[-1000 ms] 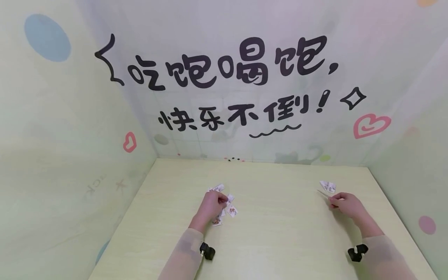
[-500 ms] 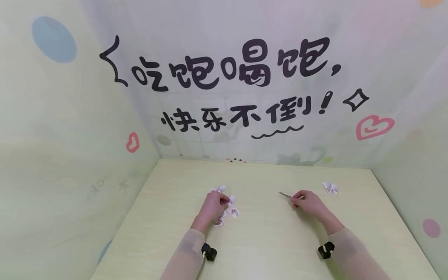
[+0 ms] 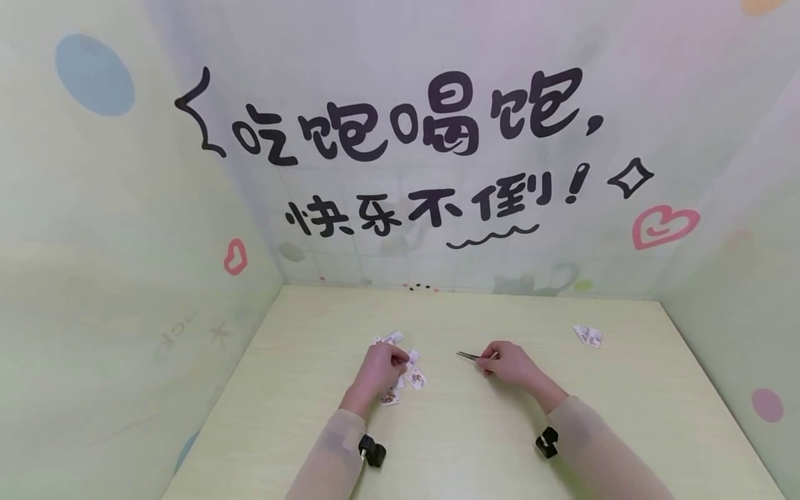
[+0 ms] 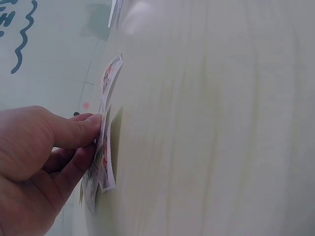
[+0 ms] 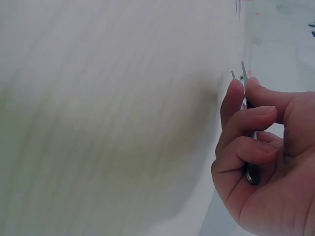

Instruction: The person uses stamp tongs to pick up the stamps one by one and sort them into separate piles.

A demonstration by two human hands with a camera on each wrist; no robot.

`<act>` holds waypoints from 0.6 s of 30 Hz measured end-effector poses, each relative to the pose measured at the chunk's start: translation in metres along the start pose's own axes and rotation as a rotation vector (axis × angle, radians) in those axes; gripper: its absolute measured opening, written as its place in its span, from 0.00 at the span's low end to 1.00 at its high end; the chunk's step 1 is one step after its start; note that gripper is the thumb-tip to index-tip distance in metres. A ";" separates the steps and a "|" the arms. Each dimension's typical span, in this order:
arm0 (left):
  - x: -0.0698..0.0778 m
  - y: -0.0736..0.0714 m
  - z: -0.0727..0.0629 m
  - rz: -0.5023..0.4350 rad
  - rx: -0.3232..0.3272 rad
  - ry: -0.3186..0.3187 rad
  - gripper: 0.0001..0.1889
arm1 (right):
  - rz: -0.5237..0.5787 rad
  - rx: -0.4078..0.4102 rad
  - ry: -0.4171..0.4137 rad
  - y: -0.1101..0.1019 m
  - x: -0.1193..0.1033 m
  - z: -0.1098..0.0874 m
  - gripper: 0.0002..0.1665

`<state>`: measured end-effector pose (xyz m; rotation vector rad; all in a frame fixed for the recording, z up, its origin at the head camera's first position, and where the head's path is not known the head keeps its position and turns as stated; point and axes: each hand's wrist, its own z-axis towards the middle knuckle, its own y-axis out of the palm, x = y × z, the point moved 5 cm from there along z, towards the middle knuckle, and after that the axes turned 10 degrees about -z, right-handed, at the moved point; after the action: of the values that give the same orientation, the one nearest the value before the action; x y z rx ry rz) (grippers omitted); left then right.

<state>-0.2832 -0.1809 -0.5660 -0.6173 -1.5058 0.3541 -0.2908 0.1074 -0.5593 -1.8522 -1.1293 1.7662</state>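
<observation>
Near the left-middle of the table my left hand [image 3: 377, 368] pinches a small printed paper piece [image 4: 106, 162] between thumb and fingertips. More small white paper pieces with coloured pictures [image 3: 417, 378] lie around and partly under that hand, some hidden by it. In the right wrist view the fingers of my right hand [image 5: 261, 137] curl round a pair of metal tweezers [image 5: 252, 173]. The two tips of the tweezers stand apart with nothing between them. In the head view they point left, a short way right of the paper pieces.
Two small printed paper pieces [image 3: 589, 336] lie close together at the back right of the pale wooden table [image 3: 462, 444]. Printed walls with lettering [image 3: 450, 114] enclose the table at the back and both sides. Each wrist wears a small black camera [image 3: 373, 451].
My right hand has moved left with the tweezers, from beside the back-right paper pieces to near the left-hand ones. My left hand has stayed in place.
</observation>
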 end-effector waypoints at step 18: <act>0.000 -0.001 -0.001 -0.016 -0.004 -0.023 0.07 | -0.138 -0.006 -0.062 0.040 -0.047 0.023 0.07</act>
<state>-0.2819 -0.1817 -0.5651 -0.6060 -1.5325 0.3470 -0.2965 0.0415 -0.5597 -1.6900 -1.2553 1.7545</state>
